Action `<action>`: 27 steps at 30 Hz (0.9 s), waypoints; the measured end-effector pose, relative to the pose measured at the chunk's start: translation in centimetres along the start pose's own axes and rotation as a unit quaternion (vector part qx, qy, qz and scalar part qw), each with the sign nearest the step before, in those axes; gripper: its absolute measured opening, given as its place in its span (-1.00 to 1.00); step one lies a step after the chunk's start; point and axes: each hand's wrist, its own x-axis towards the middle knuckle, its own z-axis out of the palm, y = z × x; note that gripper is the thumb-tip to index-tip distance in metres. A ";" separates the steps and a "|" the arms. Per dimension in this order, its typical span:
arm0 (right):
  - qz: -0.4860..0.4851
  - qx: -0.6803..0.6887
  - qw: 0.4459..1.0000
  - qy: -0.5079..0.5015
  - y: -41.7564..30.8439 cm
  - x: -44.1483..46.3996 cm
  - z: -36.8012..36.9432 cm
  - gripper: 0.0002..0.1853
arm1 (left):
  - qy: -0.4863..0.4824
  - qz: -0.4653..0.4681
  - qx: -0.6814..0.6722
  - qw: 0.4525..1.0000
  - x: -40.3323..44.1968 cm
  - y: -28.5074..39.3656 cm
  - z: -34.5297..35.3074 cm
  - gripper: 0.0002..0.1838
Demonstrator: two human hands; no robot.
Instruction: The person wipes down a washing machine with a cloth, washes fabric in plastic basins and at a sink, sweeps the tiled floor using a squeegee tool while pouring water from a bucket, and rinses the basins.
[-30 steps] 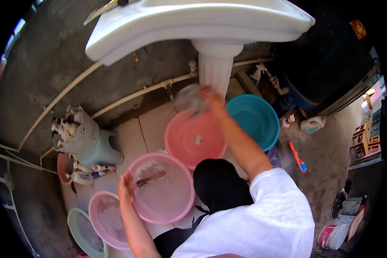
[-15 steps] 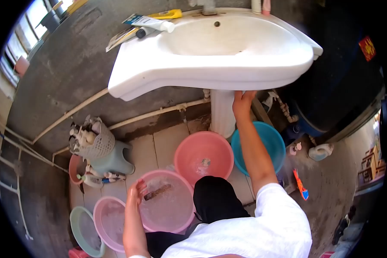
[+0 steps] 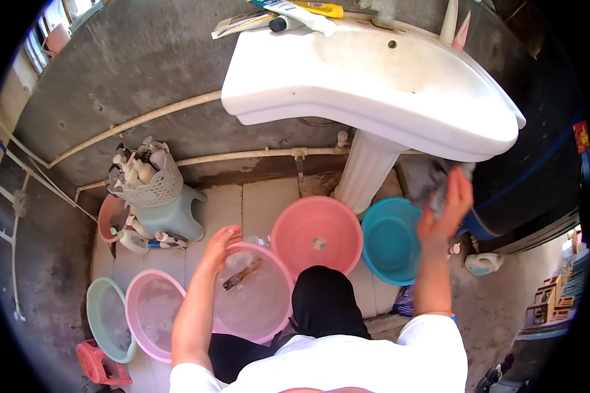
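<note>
My right hand (image 3: pixel 447 206) is raised below the right end of the white washbasin (image 3: pixel 380 128), over the right side of the blue basin (image 3: pixel 390 245). It grips a grey cloth (image 3: pixel 429 180), smeared by motion, so its exact kind is unclear. My left hand (image 3: pixel 223 247) hovers at the upper left rim of a pink basin of cloudy water (image 3: pixel 255 311), its fingers stretched out and holding nothing. Inside that basin lies a brown, stick-like brush (image 3: pixel 242 273). A salmon-pink basin (image 3: pixel 316 223) sits between it and the blue one.
To the left stand a smaller pink basin (image 3: pixel 154 314), a pale green basin (image 3: pixel 108 321) and a red stool (image 3: pixel 101 363). A grey basket of bottles (image 3: pixel 154 183) rests on a grey-blue stool (image 3: pixel 177 213). The washbasin's pedestal (image 3: pixel 370 170) rises behind the basins.
My right hand has come out from under the washbasin to the right, now with the grey cloth in it. My left hand has shifted slightly up, and the view has turned.
</note>
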 end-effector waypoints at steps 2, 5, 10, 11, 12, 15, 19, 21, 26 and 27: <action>-0.049 -0.092 0.993 0.054 -1.0 1.6 -3.1 -0.59 | 0.004 -0.004 0.002 1.000 0.0 -0.1 -1.7 -0.64; -0.088 -0.029 0.993 0.068 -2.6 7.8 -5.6 -0.59 | 0.017 -0.015 0.017 1.000 -0.8 1.8 -3.9 -0.65; -0.152 0.178 0.898 -0.373 -6.1 18.2 -1.1 -0.44 | 0.057 -0.031 -0.020 0.998 -4.6 6.2 -5.0 -0.68; -0.177 0.190 0.866 -0.427 -7.6 19.5 0.8 -0.41 | 0.075 -0.037 -0.041 0.996 -5.3 6.5 -5.0 -0.70; -0.199 0.203 0.831 -0.478 -9.1 20.4 2.8 -0.39 | 0.079 -0.049 -0.043 0.995 -6.0 6.5 -4.8 -0.70; -0.192 0.266 0.817 -0.475 -11.8 21.2 10.5 -0.38 | 0.070 -0.077 -0.117 0.988 -8.5 7.1 -3.4 -0.74; -0.158 0.250 0.850 -0.435 -13.4 22.0 18.7 -0.41 | 0.054 -0.102 -0.177 0.977 -13.1 8.2 -1.8 -0.73; -0.131 0.228 0.875 -0.407 -13.6 22.1 19.9 -0.40 | 0.064 -0.115 -0.179 0.975 -15.8 9.0 -1.7 -0.73; -0.104 0.190 0.866 -0.451 -12.9 21.0 12.6 -0.39 | 0.120 -0.185 -0.192 0.956 -22.8 11.5 -3.1 -0.75; -0.095 0.182 0.864 -0.460 -12.5 20.4 10.6 -0.40 | 0.124 -0.188 -0.198 0.954 -24.2 11.9 -3.5 -0.75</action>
